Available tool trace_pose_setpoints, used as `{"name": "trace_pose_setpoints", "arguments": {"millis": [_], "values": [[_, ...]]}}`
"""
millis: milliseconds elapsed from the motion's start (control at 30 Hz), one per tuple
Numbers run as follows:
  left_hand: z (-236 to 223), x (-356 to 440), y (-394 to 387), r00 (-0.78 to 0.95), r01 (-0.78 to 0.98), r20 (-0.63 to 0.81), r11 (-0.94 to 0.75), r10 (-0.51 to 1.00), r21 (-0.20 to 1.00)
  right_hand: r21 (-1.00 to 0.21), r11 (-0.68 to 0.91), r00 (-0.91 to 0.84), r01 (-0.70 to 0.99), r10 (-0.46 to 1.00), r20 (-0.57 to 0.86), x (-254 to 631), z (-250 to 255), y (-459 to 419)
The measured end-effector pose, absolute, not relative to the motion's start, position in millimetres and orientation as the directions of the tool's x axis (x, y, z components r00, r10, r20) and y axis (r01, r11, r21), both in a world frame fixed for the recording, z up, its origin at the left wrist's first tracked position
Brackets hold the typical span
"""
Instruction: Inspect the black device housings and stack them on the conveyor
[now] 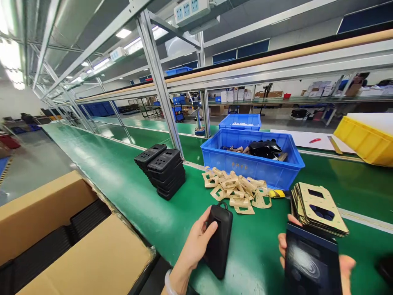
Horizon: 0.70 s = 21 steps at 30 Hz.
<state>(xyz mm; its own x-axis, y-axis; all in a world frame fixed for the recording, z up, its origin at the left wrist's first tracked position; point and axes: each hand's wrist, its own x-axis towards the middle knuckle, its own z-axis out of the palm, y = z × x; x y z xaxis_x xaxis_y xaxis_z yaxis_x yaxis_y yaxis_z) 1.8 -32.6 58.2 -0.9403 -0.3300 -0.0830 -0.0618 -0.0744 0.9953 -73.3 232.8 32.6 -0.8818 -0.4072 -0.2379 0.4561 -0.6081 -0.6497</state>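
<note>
My left hand (194, 242) grips a flat black plastic housing (221, 239) by its side, thumb on the face. A short loop stands at the housing's top end, and its lower end is close to the green bench. My right hand (282, 248) is closed around a dark glossy panel (313, 266), with fingers showing at both edges. Just behind that panel lies a stack of beige-faced plates (324, 207) with cut-out windows. Crumpled beige cut-out sheets (239, 189) lie in a heap beyond my left hand.
Black housings stand in two leaning stacks (167, 168) at the left. A blue bin (251, 164) holds scraps, with a smaller blue bin (239, 121) behind. A yellow-handled tool (276, 194) lies beside it. An open cardboard box (86, 254) and a yellow bin (365, 139) flank the bench (123, 200).
</note>
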Motion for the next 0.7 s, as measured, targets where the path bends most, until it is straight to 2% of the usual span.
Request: {"name": "trace_pose_setpoints", "arguments": {"millis": [33, 100, 233, 300, 433, 533, 700], "values": [[59, 2, -23, -0.958, -0.052, -0.114, -0.233, -0.262, 0.971, -0.69, -0.564, -0.88, 0.453, -0.409, -0.243, -74, 31, 233], [60, 3, -5, -0.974, -0.085, -0.166, -0.429, -0.155, 0.899, -0.751, -0.482, -0.874, 0.451, -0.409, -0.262, -74, 29, 232], [59, 6, 25, -0.912, -0.234, -0.392, -0.625, -0.125, 0.745, -0.806, -0.414, -0.881, 0.423, -0.395, -0.259, -61, 46, 220], [59, 8, 37, -0.893, -0.256, -0.44, -0.694, -0.097, 0.673, -0.861, -0.336, -0.891, 0.381, -0.382, -0.244, -53, 56, 212], [62, 10, 53, -0.899, -0.273, -0.434, -0.705, -0.055, 0.655, -0.947, -0.176, -0.884, 0.268, -0.436, -0.169, -49, 54, 206], [62, 10, 58, -0.894, -0.291, -0.445, -0.684, -0.056, 0.669, -0.966, -0.13, -0.861, 0.222, -0.492, -0.132, -50, 42, 207], [61, 10, 59, -0.894, -0.301, -0.446, -0.669, -0.051, 0.68, -0.977, -0.096, -0.864, 0.189, -0.489, -0.118, -49, 37, 208]]}}
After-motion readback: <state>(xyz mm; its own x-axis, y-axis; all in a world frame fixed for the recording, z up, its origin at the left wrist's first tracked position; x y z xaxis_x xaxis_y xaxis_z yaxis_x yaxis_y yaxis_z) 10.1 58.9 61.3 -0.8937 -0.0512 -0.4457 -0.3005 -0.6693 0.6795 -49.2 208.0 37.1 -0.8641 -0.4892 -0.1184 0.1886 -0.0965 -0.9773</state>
